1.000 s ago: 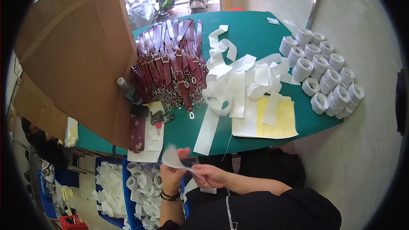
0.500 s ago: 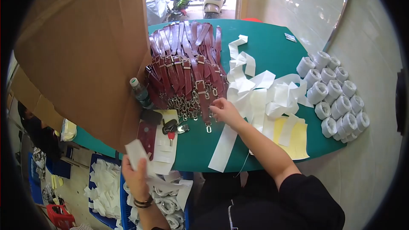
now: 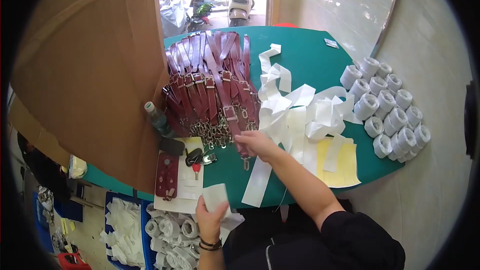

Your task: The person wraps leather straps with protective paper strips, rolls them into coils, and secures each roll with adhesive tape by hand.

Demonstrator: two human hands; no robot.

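Note:
My left hand (image 3: 210, 216), with dark bands on the wrist, is closed on a white strip (image 3: 215, 197) above the table's front edge. My right hand (image 3: 254, 145) reaches over the table, its fingers pinched on the lower part of a dark red strap (image 3: 230, 113). That strap has a buckle and a metal clasp hanging just below my fingers. It lies on top of a pile of similar straps (image 3: 200, 70). Loose white strips (image 3: 295, 115) lie in a tangle to the right of my right hand.
Several white rolls (image 3: 385, 100) are stacked on the green table's (image 3: 300, 40) right. Brown cardboard (image 3: 90, 80), a bottle (image 3: 158, 119), a key (image 3: 196, 168) and a dark red case (image 3: 167, 175) stand or lie left. Blue crates (image 3: 146, 225) hold white pieces below. A person (image 3: 45, 165) is far left.
My right hand has left the left hand's side and reached out to the strap, closing on it. My left hand, still holding the white strip, moved left and then back right. The view shifted.

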